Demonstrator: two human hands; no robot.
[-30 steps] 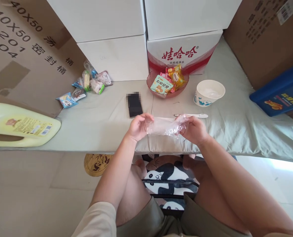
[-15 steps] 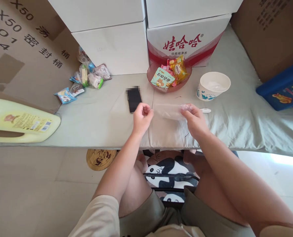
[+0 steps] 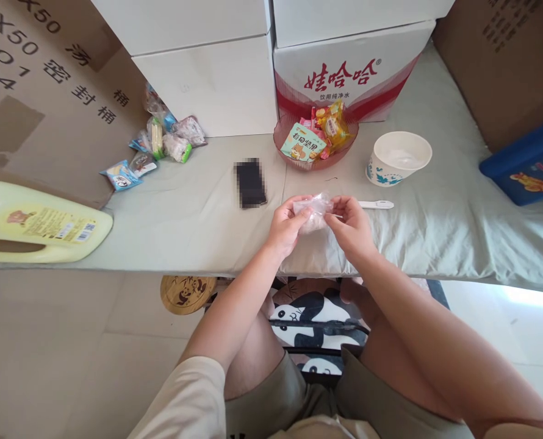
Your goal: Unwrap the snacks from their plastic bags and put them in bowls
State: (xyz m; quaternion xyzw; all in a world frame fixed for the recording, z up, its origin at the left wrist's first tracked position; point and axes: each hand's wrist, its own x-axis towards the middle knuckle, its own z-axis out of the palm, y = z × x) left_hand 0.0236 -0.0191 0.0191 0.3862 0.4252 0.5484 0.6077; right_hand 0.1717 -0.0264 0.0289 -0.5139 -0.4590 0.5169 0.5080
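Observation:
A crumpled clear plastic bag (image 3: 315,213) is between my two hands, just above the cloth-covered surface (image 3: 198,225). My left hand (image 3: 288,225) pinches its left side, thumb on top. At the other side, the fingers of my right hand (image 3: 351,227) are closed on the bag's edge. Just beyond the right hand lies a white flat plastic tool (image 3: 379,205), partly hidden by the fingers. A black phone (image 3: 249,183) rests to the upper left of the hands. Behind them stands a pink glass bowl (image 3: 283,155) of packaged snacks.
A paper tub (image 3: 385,160) with a leaf print stands at the right, near a blue container (image 3: 523,164). Several wrapped snacks (image 3: 155,143) lie at the back left. A yellow jug (image 3: 47,222) lies at the left. Boxes (image 3: 335,73) line the back.
The plastic bag was stretched out lengthwise between my hands; now it is bunched up. My left hand has moved right, closer to the right hand.

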